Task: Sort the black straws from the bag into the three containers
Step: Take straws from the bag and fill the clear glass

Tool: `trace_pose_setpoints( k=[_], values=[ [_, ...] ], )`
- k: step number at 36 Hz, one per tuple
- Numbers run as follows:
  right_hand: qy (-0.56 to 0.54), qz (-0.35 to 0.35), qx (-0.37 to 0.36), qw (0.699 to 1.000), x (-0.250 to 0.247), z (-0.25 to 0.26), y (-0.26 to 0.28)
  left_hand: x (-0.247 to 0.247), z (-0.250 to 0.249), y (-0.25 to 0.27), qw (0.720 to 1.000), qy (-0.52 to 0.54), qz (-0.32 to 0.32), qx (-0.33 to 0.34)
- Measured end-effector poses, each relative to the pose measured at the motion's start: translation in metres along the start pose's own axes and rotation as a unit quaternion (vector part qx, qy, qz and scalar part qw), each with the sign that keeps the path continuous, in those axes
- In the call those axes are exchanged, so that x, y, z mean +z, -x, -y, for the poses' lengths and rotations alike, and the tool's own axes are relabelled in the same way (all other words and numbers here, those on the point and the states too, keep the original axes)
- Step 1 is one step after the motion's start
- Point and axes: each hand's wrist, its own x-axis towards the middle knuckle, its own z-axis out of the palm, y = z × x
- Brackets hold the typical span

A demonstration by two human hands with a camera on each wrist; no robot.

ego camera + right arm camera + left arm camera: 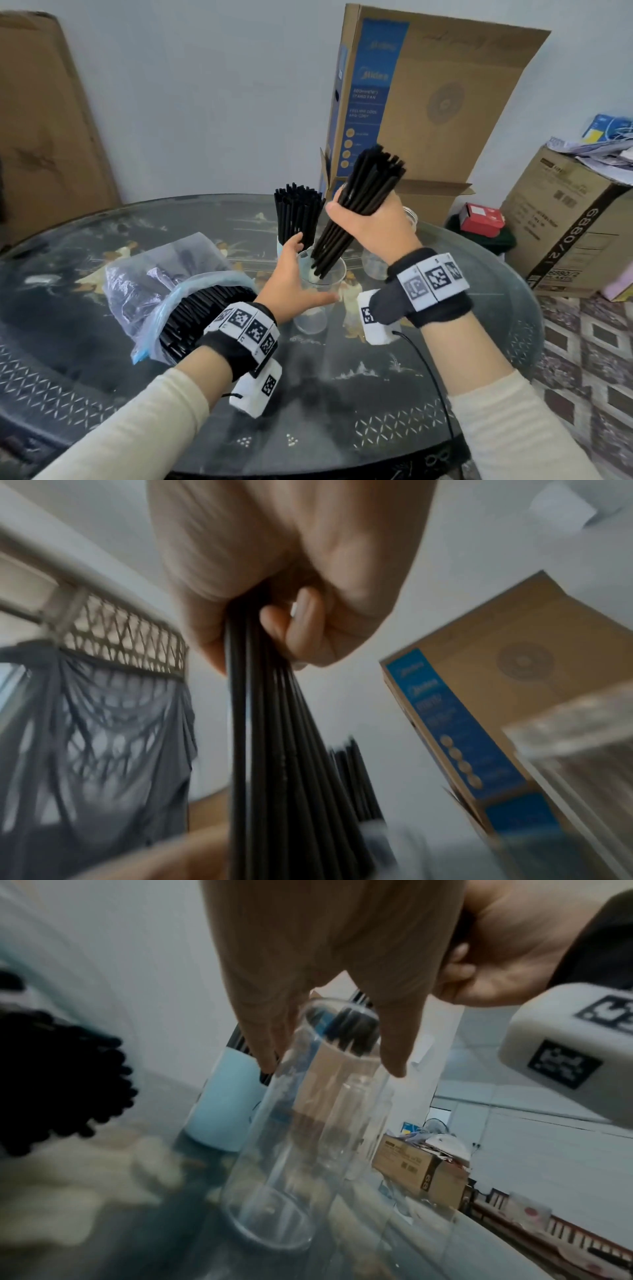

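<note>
My right hand grips a thick bundle of black straws, tilted, with its lower ends just inside a clear glass. My left hand is open against that glass, fingers on its far side and thumb on its near side. In the left wrist view the left hand reaches the rim of the glass, and straw tips show inside it. A light blue cup behind is full of straws. The plastic bag of straws lies to the left. The right wrist view shows the right hand wrapped round the straws.
A second clear glass stands right of the first, partly behind my right wrist. The round glass-topped table carries all of this. A tall fan box stands behind it, another cardboard box and a red box to the right.
</note>
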Motion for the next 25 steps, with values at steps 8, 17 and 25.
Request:
trace_pose_setpoints(
  k=[8,17,25],
  values=[
    [0.121,0.217,0.154,0.956,0.033,-0.051,-0.004,0.001,0.023,-0.005,0.999,-0.021,-0.045,-0.014],
    [0.219,0.264,0.133,0.930,0.026,-0.030,0.001,0.004,0.021,-0.002,0.999,0.020,-0.047,-0.001],
    [0.325,0.189,0.073,0.924,0.020,-0.013,0.014,-0.003,0.026,0.002,1.000,-0.016,0.004,0.003]
  ],
)
